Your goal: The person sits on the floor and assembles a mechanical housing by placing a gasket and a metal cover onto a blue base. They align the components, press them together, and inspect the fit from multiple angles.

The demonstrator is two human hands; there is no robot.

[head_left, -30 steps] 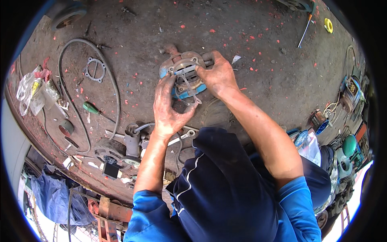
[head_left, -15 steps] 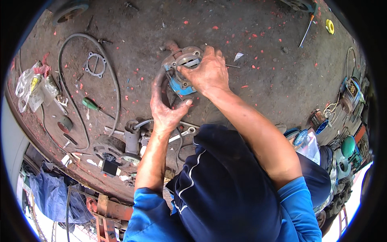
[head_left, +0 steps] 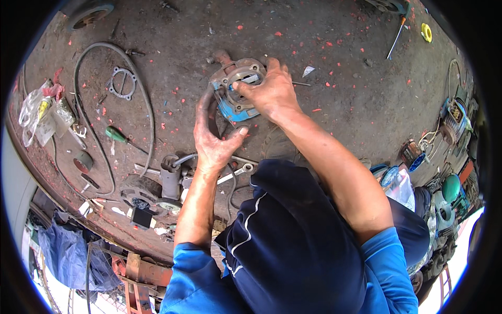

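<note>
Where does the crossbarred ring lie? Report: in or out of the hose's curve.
In: the crossbarred ring lies on the floor, the grey hose curving around its left, far side and right.

On the dark grey floor (head_left: 355, 120), a round blue-and-grey metal casing (head_left: 234, 110) sits between the bare left hand (head_left: 210, 138) and the bare right hand (head_left: 273, 94). Left of it lies a long grey bendy hose (head_left: 152, 112) in a loop. Inside the loop are a flat round grey ring with a bar (head_left: 134, 82) — and, nearer the person, a green-handled screwdriver (head_left: 115, 134). A clear plastic bag (head_left: 29, 118) lies near the floor's left edge. Far to the right, an orange-handled screwdriver (head_left: 395, 40) lies just left of a small round yellow ring (head_left: 429, 33).
</note>
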